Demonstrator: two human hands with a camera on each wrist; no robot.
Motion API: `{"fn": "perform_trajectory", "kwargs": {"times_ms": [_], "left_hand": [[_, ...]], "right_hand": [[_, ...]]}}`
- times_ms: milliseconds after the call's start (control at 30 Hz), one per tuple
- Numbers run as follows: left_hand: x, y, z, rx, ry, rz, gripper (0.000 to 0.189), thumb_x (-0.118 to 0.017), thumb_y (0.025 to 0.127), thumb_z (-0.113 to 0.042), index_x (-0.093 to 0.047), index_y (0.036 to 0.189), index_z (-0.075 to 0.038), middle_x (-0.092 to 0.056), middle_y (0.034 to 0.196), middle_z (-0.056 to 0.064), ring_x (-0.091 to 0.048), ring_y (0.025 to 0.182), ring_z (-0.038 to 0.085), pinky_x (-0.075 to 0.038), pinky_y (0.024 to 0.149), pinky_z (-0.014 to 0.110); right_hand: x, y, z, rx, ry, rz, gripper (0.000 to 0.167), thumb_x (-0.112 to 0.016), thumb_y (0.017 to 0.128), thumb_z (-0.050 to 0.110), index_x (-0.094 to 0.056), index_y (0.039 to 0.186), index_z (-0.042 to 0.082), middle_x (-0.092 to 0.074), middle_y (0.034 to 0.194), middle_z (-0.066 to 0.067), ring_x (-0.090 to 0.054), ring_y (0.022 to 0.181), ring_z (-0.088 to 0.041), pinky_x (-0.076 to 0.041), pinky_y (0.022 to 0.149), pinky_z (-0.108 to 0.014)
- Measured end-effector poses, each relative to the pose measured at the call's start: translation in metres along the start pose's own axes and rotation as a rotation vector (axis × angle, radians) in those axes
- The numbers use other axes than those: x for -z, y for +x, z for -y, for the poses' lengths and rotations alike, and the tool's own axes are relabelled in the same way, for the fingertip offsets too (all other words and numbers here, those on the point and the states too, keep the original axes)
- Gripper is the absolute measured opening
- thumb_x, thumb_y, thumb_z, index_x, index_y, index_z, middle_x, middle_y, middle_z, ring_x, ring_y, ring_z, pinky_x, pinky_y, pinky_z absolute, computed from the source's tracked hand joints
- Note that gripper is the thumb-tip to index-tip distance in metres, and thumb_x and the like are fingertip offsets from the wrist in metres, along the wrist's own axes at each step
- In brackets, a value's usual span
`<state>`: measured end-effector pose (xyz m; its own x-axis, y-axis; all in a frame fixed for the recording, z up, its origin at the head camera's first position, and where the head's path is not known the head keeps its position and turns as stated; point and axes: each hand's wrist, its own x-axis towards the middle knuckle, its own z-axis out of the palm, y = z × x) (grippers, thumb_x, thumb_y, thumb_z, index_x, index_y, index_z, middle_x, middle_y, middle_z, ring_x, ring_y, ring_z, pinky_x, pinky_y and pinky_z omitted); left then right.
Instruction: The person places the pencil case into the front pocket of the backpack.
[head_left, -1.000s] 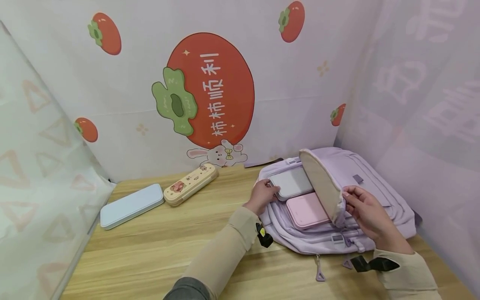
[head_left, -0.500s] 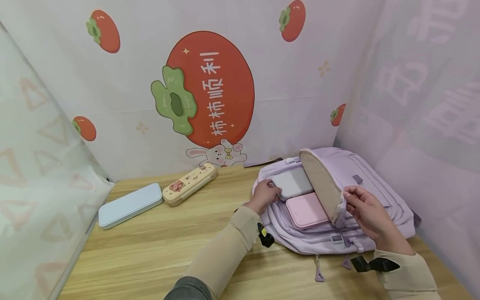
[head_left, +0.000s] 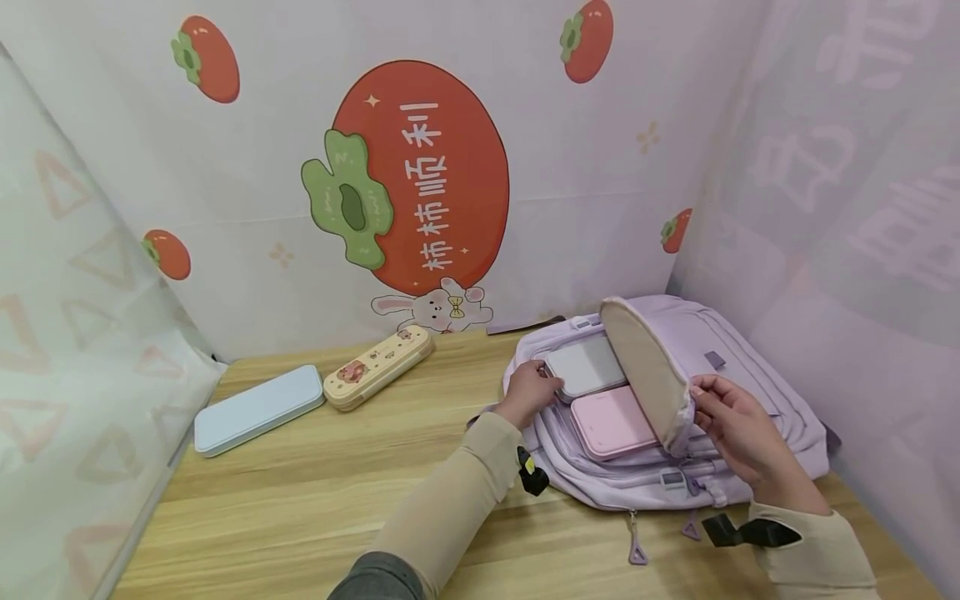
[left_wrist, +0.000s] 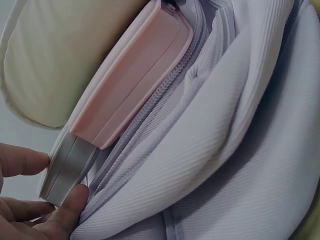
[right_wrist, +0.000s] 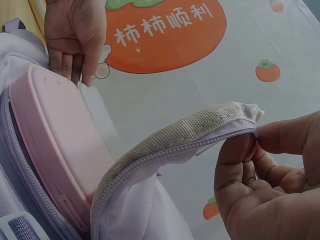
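A lavender backpack (head_left: 757,400) lies on the table at the right, its front pocket unzipped. Inside the pocket sit a pale grey pencil case (head_left: 585,367) and, nearer me, a pink pencil case (head_left: 613,422); the flap hides their right ends. My left hand (head_left: 531,393) holds the left end of the grey case, thumb and fingers on its sides, as the left wrist view shows close up. With my right hand (head_left: 738,425) I pinch the edge of the beige-lined pocket flap (head_left: 651,379) and keep it raised. The flap's zipper teeth run along that edge in the right wrist view.
At the left of the wooden table (head_left: 315,517) lie a light blue case (head_left: 259,410) and a cream pencil case (head_left: 379,367) with cartoon prints, their ends close together. Printed cloth walls (head_left: 247,275) stand behind and at both sides. A zipper pull (head_left: 636,546) hangs over the table in front of the backpack.
Both hands keep their holds on the grey case and the flap, almost still. The head view has shifted slightly, so the cases at the left appear a little further left.
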<state>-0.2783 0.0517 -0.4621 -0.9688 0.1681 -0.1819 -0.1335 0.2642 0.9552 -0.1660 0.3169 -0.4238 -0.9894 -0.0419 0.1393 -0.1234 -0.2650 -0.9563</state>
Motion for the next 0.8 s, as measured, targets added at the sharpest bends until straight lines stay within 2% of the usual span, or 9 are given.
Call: {"fn": "perform_trajectory", "kwargs": {"times_ms": [100, 233, 400, 500, 633, 800], "left_hand": [[0.002, 0.000, 0.003, -0.007, 0.004, 0.002, 0.016, -0.069, 0.096, -0.004, -0.066, 0.110, 0.003, -0.053, 0.085, 0.004, -0.055, 0.069, 0.012, -0.054, 0.062, 0.026], [0.005, -0.002, 0.005, -0.024, 0.010, -0.015, 0.021, -0.069, 0.095, -0.003, -0.067, 0.114, 0.006, -0.057, 0.086, 0.004, -0.057, 0.069, 0.011, -0.055, 0.063, 0.025], [0.012, -0.008, 0.004, -0.044, 0.064, -0.043, 0.044, -0.070, 0.094, -0.005, -0.060, 0.134, 0.010, -0.065, 0.102, 0.009, -0.064, 0.081, 0.016, -0.057, 0.074, 0.027], [0.016, -0.009, 0.004, -0.050, 0.078, -0.040, 0.051, -0.070, 0.094, -0.008, -0.056, 0.140, 0.008, -0.066, 0.111, 0.011, -0.066, 0.089, 0.018, -0.056, 0.079, 0.028], [0.022, -0.010, 0.005, -0.043, 0.035, -0.034, 0.048, -0.067, 0.095, -0.009, -0.058, 0.139, 0.006, -0.065, 0.114, 0.012, -0.065, 0.091, 0.020, -0.057, 0.079, 0.029], [0.030, -0.010, 0.006, -0.015, -0.073, -0.043, 0.046, -0.063, 0.097, -0.009, -0.057, 0.140, 0.005, -0.064, 0.117, 0.015, -0.064, 0.096, 0.022, -0.059, 0.080, 0.032]], "right_hand": [[0.000, 0.000, -0.002, 0.001, 0.008, 0.000, 0.024, -0.045, 0.108, -0.003, -0.064, 0.104, 0.011, -0.062, 0.094, 0.003, -0.060, 0.083, -0.006, -0.051, 0.072, -0.019], [0.000, 0.000, -0.004, 0.002, 0.012, -0.001, 0.024, -0.044, 0.108, -0.003, -0.064, 0.104, 0.011, -0.062, 0.094, 0.003, -0.060, 0.084, -0.006, -0.051, 0.072, -0.019], [0.000, 0.000, -0.005, 0.008, 0.018, -0.005, 0.026, -0.043, 0.108, -0.005, -0.063, 0.104, 0.010, -0.061, 0.094, 0.003, -0.059, 0.083, -0.006, -0.051, 0.072, -0.019], [-0.001, 0.000, -0.004, 0.013, 0.022, -0.005, 0.026, -0.042, 0.108, -0.005, -0.063, 0.105, 0.010, -0.060, 0.094, 0.002, -0.059, 0.083, -0.006, -0.050, 0.071, -0.019], [-0.001, 0.001, -0.004, 0.017, 0.029, 0.012, 0.026, -0.042, 0.108, -0.005, -0.063, 0.105, 0.010, -0.060, 0.094, 0.002, -0.059, 0.083, -0.006, -0.050, 0.071, -0.019], [-0.002, 0.001, -0.004, 0.016, 0.026, 0.016, 0.025, -0.043, 0.108, -0.004, -0.063, 0.105, 0.011, -0.061, 0.094, 0.003, -0.059, 0.083, -0.006, -0.050, 0.071, -0.019]]}}
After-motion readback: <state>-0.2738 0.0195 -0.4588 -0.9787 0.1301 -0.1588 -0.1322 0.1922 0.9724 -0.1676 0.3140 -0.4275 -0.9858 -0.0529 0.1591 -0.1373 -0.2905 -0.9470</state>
